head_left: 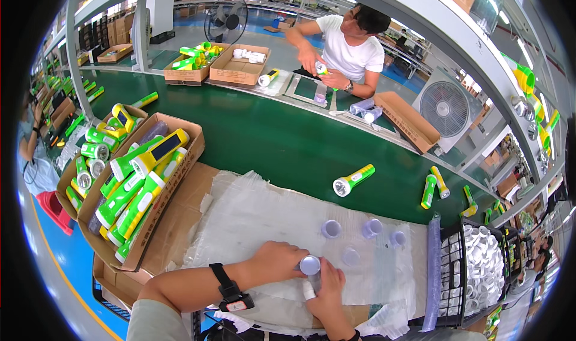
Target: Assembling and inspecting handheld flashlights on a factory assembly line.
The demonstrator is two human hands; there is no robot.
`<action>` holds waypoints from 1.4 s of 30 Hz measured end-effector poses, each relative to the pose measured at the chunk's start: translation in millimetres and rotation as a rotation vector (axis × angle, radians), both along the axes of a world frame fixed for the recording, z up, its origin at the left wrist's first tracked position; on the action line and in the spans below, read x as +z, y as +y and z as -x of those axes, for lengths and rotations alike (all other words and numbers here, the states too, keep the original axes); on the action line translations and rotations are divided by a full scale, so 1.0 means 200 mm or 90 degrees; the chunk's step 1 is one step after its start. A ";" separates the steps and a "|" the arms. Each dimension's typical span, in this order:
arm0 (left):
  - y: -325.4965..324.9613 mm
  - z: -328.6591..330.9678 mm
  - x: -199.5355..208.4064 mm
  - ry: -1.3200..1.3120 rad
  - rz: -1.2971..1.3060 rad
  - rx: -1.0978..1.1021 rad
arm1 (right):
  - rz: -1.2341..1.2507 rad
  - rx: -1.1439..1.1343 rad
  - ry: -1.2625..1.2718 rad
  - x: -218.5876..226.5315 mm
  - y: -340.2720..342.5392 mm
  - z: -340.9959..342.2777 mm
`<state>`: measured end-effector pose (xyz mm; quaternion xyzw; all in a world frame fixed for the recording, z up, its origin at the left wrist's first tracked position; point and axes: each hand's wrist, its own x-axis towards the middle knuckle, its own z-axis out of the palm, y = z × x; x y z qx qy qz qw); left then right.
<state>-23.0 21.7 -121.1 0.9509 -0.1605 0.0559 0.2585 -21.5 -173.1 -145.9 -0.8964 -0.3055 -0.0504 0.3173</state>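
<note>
Over the covered bench, my left hand (277, 262) is closed, its fingertips against a short cylinder with a pale round end (310, 265). My right hand (327, 290) is closed around the same cylinder from the other side. Beneath the round end, a small white piece (308, 290) shows beside my right fingers; whether it is part of the cylinder I cannot tell. Just beyond my hands, several clear, purple-tinted plastic cups stand apart on the sheet, among them a left cup (331, 229), a tall cup (372, 228) and a right cup (398, 239).
At left, an open carton (162, 218) is heaped with green-yellow flashlights. A black basket (454, 275) of white rings stands at right, beside a long stack of clear cups (433, 269). A flashlight (354, 180) lies on the green belt (264, 140). Across it, a co-worker (354, 47) handles a flashlight part.
</note>
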 end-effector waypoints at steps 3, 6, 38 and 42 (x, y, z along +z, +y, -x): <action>0.00 0.00 0.00 -0.010 0.008 0.004 | -0.005 0.003 0.000 0.00 0.00 0.00; -0.01 0.01 0.00 -0.003 -0.004 0.007 | 0.010 0.006 -0.019 0.03 0.01 0.01; 0.03 0.01 0.04 0.052 0.125 -0.042 | -0.041 0.006 -0.010 0.04 0.00 -0.01; 0.04 0.00 0.01 0.026 0.183 -0.043 | -0.055 0.012 0.002 0.05 0.00 -0.01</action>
